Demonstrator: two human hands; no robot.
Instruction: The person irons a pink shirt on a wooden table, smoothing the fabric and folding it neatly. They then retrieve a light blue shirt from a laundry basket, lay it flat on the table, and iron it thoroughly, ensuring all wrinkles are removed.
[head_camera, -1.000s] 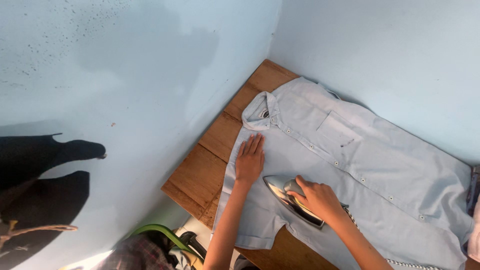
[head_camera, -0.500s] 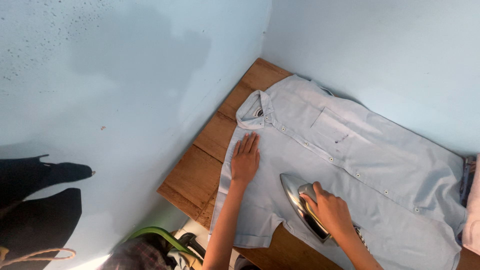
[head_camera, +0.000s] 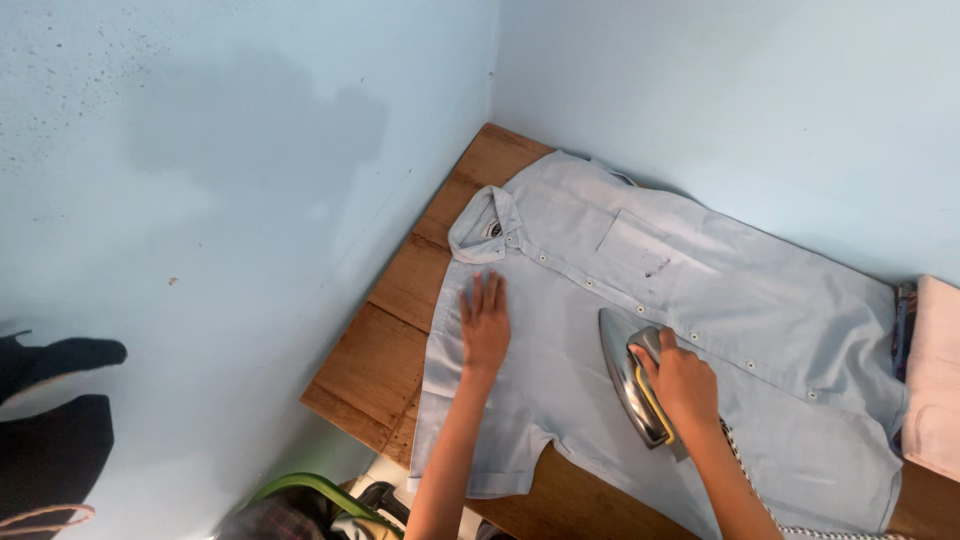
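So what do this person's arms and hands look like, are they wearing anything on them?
Nothing shows on them. The left hand and right hand are bare, with no gloves, rings or watch in view. Both forearms are uncovered from wrist to the picture's lower edge, so no sleeves show. The arms look slim.

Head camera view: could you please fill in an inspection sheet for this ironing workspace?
Surface: brown wooden plank table set into a corner.
Job's things: pale blue buttoned short-sleeved shirt spread flat, collar toward the corner; shiny metal iron with yellow-trimmed handle resting on it.
Clutter: folded pale pink cloth at the shirt's hem end.
Hands: left hand flat on the shirt; right hand gripping the iron's handle.
Cables: black-and-white braided cord trailing from the iron.
Surroundings: light blue walls; dark garment hanging at left.
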